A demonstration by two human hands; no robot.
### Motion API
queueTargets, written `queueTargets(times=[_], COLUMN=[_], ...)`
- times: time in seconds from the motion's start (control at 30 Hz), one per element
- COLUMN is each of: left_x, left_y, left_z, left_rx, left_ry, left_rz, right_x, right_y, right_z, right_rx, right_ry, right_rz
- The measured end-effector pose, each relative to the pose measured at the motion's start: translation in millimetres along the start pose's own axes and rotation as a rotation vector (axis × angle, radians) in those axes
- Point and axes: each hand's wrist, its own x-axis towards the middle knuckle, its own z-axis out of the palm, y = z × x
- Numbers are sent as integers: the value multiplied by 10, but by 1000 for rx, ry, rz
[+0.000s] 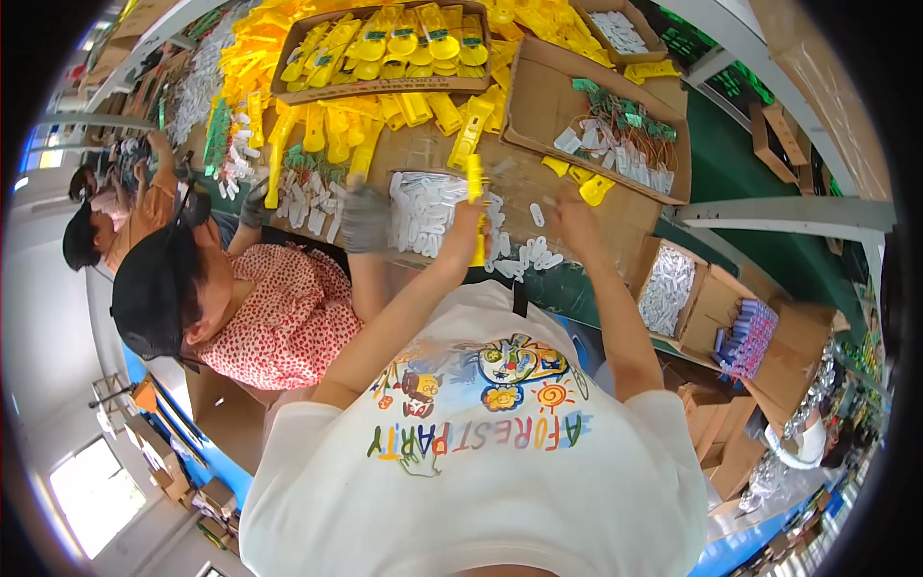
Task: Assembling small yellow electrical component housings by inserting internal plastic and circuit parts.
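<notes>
My left hand (463, 233) is closed around a long, narrow yellow plastic shell (474, 169), held upright above the table. My right hand (579, 229) is apart from it, to the right, with its fingers smeared by motion. Whether it holds anything is hidden. Between the hands lies a single white oval plastic piece (536, 214), with a loose group of similar white pieces (524, 260) nearer me. A larger pile of white pieces (420, 204) spreads left of my left hand. Several yellow shells (595, 190) lie just beyond my right hand.
Yellow shells fill a cardboard tray (385, 93) at the back. Another cardboard tray (541, 137) on the right holds green circuit boards with wires and white parts. A co-worker (279, 313) sits close on my left, gloved hands over the table. A box of white pieces (669, 291) stands lower right.
</notes>
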Motion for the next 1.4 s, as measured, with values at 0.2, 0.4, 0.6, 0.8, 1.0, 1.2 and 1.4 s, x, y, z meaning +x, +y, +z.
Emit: queueTargets(times=[0.2,0.4,0.6,0.8,1.0,1.2,1.4], left_x=[29,-136,-77,23,89,149,104], left_y=[-194,99,120,140,198,425,412], left_z=[169,306,349,446,488,328,146], left_rx=[377,-31,-104,-48,-175,-365,-481], left_ry=[-181,-193,-206,-179,-278,-380,-410], left_rz=[299,14,-17,37,-79,17,-8], right_x=[-139,-186,-144,-62,162,1656,1991], right_y=[-874,-1007,-1074,-1086,-843,578,866], right_z=[-827,-796,-743,-753,-642,-504,-165], right_rx=[970,1237,1142,1013,761,148,-187], right_ry=[-274,-176,76,151,197,566,327], right_rz=[60,355,337,258,35,241,362])
